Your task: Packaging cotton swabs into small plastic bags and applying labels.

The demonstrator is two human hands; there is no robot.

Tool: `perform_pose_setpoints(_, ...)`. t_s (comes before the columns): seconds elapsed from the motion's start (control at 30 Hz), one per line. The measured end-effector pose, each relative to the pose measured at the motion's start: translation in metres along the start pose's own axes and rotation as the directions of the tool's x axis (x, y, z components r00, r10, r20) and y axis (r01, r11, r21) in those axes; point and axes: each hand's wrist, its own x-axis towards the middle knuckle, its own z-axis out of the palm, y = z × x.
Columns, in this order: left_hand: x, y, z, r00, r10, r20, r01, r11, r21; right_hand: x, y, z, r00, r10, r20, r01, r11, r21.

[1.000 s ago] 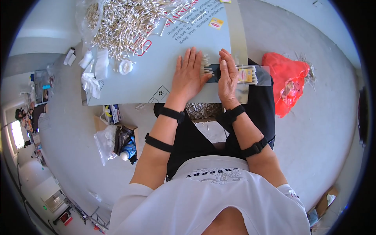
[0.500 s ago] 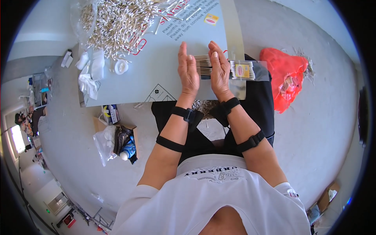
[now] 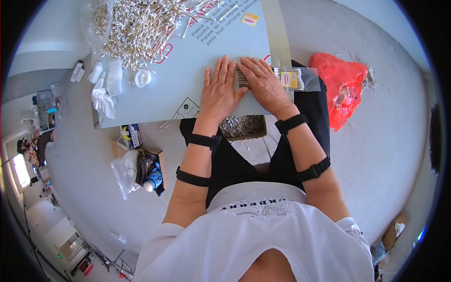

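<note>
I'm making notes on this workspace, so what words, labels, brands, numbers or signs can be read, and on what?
I won't copy out wording, but here's where it stands.
Grey tabletop: red heading and dark lines, partly legible.
White shirt: dark lettering, partly legible.
Small yellow card: too small to read.
Swab packet: yellow label, also too small.

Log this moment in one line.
left hand: beside swabs | right hand: over swabs | swab pack: right of right hand | loose swab pile: on table

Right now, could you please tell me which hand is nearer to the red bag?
Right: the right hand is over a row of cotton swabs, left of the red bag. The left hand is farther left, over the table.
</note>
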Motion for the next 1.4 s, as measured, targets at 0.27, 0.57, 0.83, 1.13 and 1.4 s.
perform_pose_setpoints(0.27, 0.002, 0.001, 0.004, 1.0, -0.011, 0.007, 0.011, 1.0, 0.015, -0.004, -0.003, -0.001, 0.999, -0.045, -0.018, 0.042, 0.992, -0.118)
perform_pose_setpoints(0.57, 0.002, 0.017, 0.005, 0.999, -0.038, 0.002, 0.038, 0.999, 0.003, -0.058, 0.04, -0.036, 0.916, 0.397, -0.06, -0.392, 0.854, -0.341)
perform_pose_setpoints(0.83, 0.011, 0.057, 0.018, 0.999, -0.005, 0.048, 0.009, 0.997, -0.074, -0.059, 0.044, -0.028, 0.898, 0.44, -0.006, -0.432, 0.879, -0.2)
perform_pose_setpoints(1.13, 0.02, 0.085, 0.025, 0.999, 0.049, 0.014, -0.047, 0.991, -0.122, -0.059, 0.045, -0.029, 0.906, 0.422, -0.032, -0.42, 0.887, -0.191)
perform_pose_setpoints(1.4, 0.028, 0.074, 0.034, 0.946, -0.186, -0.264, -0.043, 0.736, -0.675, -0.063, 0.08, -0.038, 0.361, 0.919, 0.156, -0.313, -0.039, 0.949)
